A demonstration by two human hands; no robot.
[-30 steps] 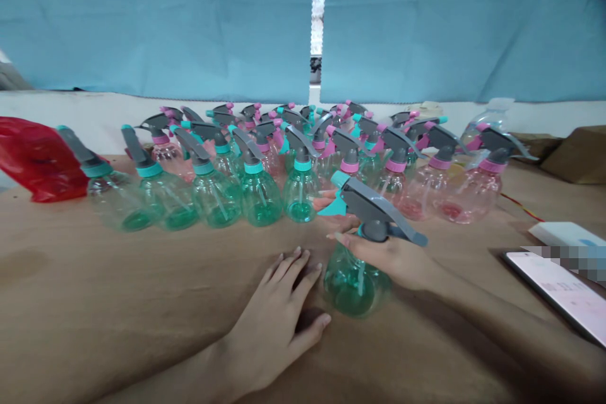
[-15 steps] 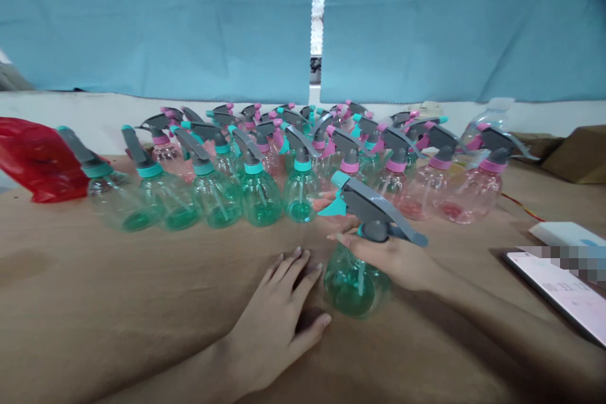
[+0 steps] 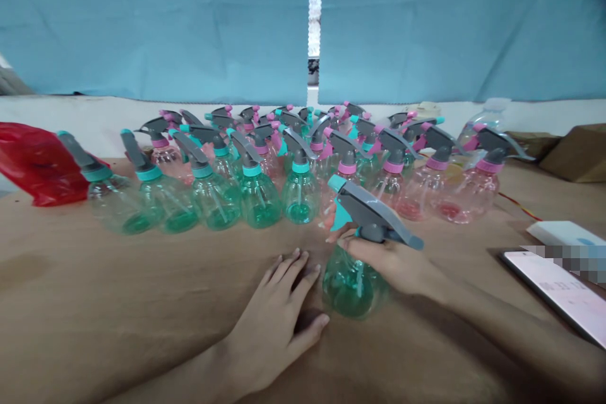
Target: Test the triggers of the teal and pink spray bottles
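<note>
A green spray bottle (image 3: pixel 353 287) with a grey and teal trigger head stands on the brown table (image 3: pixel 142 303), right of centre. My right hand (image 3: pixel 383 259) is closed around its neck, with fingers at the teal trigger. The far fingers are partly hidden by the spray head. Flat on the table to the left of the bottle lies my left hand (image 3: pixel 277 309), fingers spread and holding nothing. Behind the hands runs a front row of spray bottles, green ones (image 3: pixel 262 202) to the left and pink ones (image 3: pixel 466 196) to the right.
More spray bottles crowd behind the front row. A red plastic bag (image 3: pixel 42 164) sits at the far left. On the right are a phone (image 3: pixel 553 297), a white box (image 3: pixel 568 233), a brown box (image 3: pixel 577 154) and a clear jug (image 3: pixel 487 120). A blue curtain (image 3: pixel 165 25) hangs behind.
The fingers of my right hand have curled in, pulling the teal trigger back toward the bottle neck. My left hand has stayed in place.
</note>
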